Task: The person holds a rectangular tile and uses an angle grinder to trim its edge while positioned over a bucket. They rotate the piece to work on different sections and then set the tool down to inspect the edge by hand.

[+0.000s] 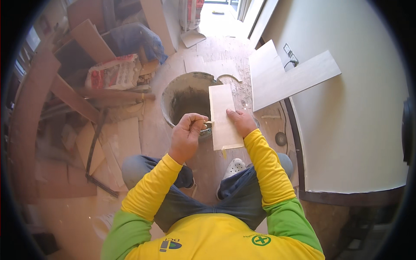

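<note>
My right hand [243, 122] grips a pale rectangular tile [222, 99] by its right edge, with the thumb on its face. At the tile's left edge, my left hand [187, 136] is closed in a pinch on a small pale-yellow strip [209, 122] that looks like tape. A second yellowish strip [224, 153] hangs from the tile's lower edge. Behind the tile stands a round, mortar-crusted bucket [168, 97], partly covered by the tile and my left hand.
A larger L-shaped tile [271, 82] leans by the right wall near a socket [291, 55]. Offcuts [128, 138], a red-and-white bag [113, 73] and brown boards [71, 97] crowd the left. A grinding disc [281, 138] lies on the floor at right.
</note>
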Available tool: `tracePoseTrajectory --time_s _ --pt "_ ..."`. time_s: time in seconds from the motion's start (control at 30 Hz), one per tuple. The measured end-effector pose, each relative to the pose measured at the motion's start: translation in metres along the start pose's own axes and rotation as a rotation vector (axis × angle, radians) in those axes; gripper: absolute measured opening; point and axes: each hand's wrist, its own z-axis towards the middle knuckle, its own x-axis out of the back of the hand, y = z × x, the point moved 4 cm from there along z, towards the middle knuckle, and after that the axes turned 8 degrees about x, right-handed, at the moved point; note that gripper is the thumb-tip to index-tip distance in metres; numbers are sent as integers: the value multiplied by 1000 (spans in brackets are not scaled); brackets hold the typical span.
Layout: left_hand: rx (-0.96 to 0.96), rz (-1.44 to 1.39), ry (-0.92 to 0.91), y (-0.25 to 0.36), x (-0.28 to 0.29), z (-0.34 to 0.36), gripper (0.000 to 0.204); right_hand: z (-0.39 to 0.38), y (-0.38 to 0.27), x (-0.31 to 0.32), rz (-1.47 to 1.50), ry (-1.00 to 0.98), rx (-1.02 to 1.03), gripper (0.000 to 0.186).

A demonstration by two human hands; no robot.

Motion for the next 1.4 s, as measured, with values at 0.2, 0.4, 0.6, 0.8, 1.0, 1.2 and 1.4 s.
tracePoseTrajectory --time_s 0.2,0.4,0.6,0.8,1.0,1.2,1.4 --pt "-39 -13 33 9 6 -2 12 -7 -14 -7 448 -115 -161 46" --pt "-45 -29 58 7 6 1 12 10 16 1 256 -105 -115 45" --pt "0 -66 79 1 9 6 12 5 12 -8 286 -144 -209 48" --pt "81 -330 165 0 21 23 12 -1 2 -9 147 -228 -195 48" --pt "-62 -560 501 14 114 56 12 -15 -22 -12 135 -369 -129 48" --pt "-288 -702 885 22 238 42 13 -9 -9 -6 85 -416 -45 52" --pt "-67 -610 739 -11 260 31 12 -4 -10 3 -31 -215 -26 53"
